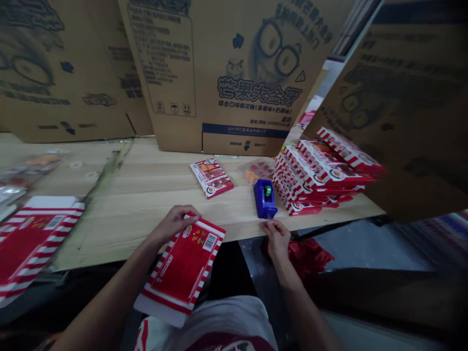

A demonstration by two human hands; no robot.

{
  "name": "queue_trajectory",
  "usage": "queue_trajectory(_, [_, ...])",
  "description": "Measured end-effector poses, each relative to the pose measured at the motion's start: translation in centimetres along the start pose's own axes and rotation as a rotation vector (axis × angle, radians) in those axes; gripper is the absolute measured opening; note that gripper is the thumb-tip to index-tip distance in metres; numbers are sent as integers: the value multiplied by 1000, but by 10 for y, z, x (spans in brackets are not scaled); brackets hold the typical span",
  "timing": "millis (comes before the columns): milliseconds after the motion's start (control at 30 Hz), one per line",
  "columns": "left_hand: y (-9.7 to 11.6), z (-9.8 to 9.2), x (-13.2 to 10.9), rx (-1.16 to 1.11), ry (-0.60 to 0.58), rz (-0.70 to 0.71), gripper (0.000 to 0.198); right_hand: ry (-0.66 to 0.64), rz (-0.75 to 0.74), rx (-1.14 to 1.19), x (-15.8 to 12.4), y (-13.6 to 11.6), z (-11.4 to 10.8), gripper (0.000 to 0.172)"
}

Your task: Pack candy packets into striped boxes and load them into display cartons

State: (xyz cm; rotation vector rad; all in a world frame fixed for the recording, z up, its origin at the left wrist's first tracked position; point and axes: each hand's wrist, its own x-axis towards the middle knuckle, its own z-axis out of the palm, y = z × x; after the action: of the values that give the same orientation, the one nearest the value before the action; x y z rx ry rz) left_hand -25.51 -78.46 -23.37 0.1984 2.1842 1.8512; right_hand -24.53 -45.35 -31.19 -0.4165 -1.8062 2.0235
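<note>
My left hand (179, 222) is closed on the top edge of a red box with white stripes (186, 265). This box tilts over the table's front edge, barcode side up, with a pale flap hanging from its lower end. My right hand (277, 235) is pinched at the front of a blue tape dispenser (264, 197), where clear tape comes off; the tape itself is hard to make out. A green core shows inside the dispenser. Behind it lies a clear bag of candy (258, 170). To its left, a windowed candy box (211, 177) rests flat on the table.
Stacked red-and-white boxes (310, 170) stand at the right of the wooden table (146, 195). Flat red cartons (32, 243) lie at the left edge, below blurred clear packs (40, 161). Large cardboard cartons (234, 112) wall the back. A red bag (310, 256) sits below the table.
</note>
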Motion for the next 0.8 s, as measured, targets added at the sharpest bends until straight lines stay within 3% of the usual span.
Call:
queue_trajectory(67, [0, 3, 3, 51, -65, 7, 32, -240, 71, -16, -14, -18, 12, 28])
queue_trajectory(133, [1, 9, 5, 64, -127, -2, 31, -607, 70, -93, -25, -39, 33, 27])
queue_trajectory(200, [2, 17, 5, 58, -166, -4, 28, -935, -32, -247, -33, -57, 58, 29])
queue_trajectory(233, [3, 20, 5, 56, -179, 5, 26, -1034, -90, -335, -34, -64, 70, 30])
queue_trajectory(300, [3, 23, 3, 72, -194, 41, 24, -1105, -180, -495, -34, -71, 88, 31])
queue_trajectory(500, [4, 14, -7, 218, -165, 194, 22, -1063, -239, -756, -23, -66, 105, 24])
queue_trajectory(633, [18, 8, -10, 61, -262, 213, 18, -1455, -113, -755, -12, -70, 124, 32])
queue_trajectory(700, [19, 1, -11, -97, -126, 166, 18, -1572, -112, -735, 8, -77, 139, 25])
queue_trajectory(733, [16, -4, -13, -180, 20, 115, 19, -1555, -145, -747, 26, -82, 146, 23])
queue_trajectory(800, [2, -20, -20, -337, 425, -5, 26, -1427, -230, -817, 74, -91, 154, 22])
